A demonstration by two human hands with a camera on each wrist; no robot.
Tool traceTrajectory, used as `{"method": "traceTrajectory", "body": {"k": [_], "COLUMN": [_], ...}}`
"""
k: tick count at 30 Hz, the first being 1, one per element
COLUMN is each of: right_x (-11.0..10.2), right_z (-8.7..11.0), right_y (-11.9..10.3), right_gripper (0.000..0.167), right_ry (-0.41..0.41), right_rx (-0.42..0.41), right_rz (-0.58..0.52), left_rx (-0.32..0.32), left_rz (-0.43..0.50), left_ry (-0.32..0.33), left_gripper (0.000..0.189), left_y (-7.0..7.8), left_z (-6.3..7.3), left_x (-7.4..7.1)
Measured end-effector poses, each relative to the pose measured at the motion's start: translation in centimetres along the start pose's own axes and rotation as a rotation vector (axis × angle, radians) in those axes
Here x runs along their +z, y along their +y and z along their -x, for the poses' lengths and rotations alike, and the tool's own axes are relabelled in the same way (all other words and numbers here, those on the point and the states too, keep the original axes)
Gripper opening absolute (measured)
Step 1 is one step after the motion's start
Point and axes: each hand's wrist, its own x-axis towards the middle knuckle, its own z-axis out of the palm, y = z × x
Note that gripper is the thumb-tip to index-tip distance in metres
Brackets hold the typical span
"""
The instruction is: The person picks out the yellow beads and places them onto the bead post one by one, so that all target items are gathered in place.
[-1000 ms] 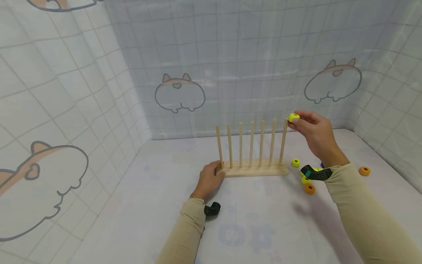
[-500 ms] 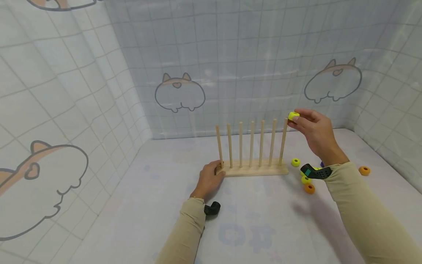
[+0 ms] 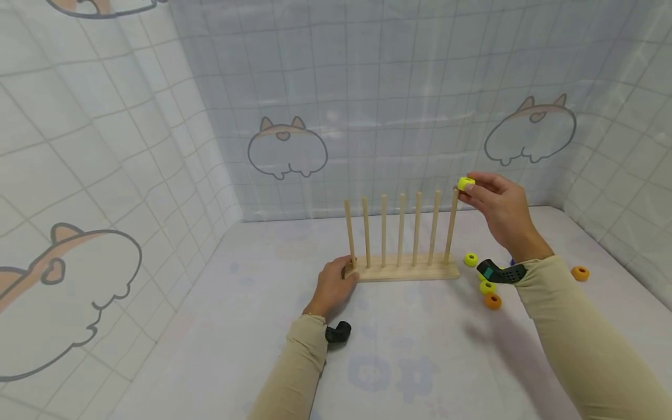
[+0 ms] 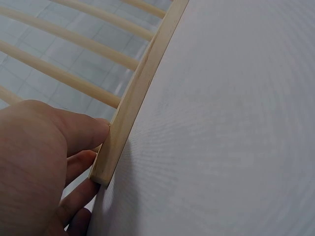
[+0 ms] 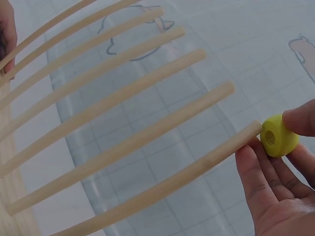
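Observation:
A wooden rack has a flat base (image 3: 404, 272) and a row of several upright pegs. My left hand (image 3: 332, 284) holds the base's left end; in the left wrist view the thumb (image 4: 91, 132) lies on the wood and the fingers go round the end. Up at the top of the rightmost peg (image 3: 451, 227), my right hand (image 3: 503, 210) pinches a yellow bead (image 3: 465, 184) between thumb and fingers. In the right wrist view the bead's hole faces the peg tip, slightly off to one side, and a fingertip (image 5: 244, 153) lies against the peg just below its tip.
Right of the rack lie loose yellow beads (image 3: 471, 259), an orange bead (image 3: 493, 301) and a mostly hidden blue piece (image 3: 513, 262), partly behind the right wrist. Another orange bead (image 3: 580, 273) sits farther right. Tile-patterned sheeting (image 3: 367, 116) rises behind and at both sides.
The right hand and its yellow bead have shifted slightly up and left, nearer to the rightmost peg's tip. The left hand and the rack have stayed put.

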Motion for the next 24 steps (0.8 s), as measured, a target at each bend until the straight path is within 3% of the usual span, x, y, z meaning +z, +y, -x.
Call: {"method": "traceTrajectory", "body": {"k": [24], "right_x": [0.13], "right_z": [-0.28], "right_y": [0.11], "right_gripper": [0.039], "right_ry": [-0.026], "right_rx": [0.005], "right_rz": [-0.006], "left_rx": [0.036], "left_rz": [0.015], "left_ry": [0.013], "left_gripper": [0.045], "left_y": [-0.24], "left_z": [-0.16], "left_x": [0.11]}}
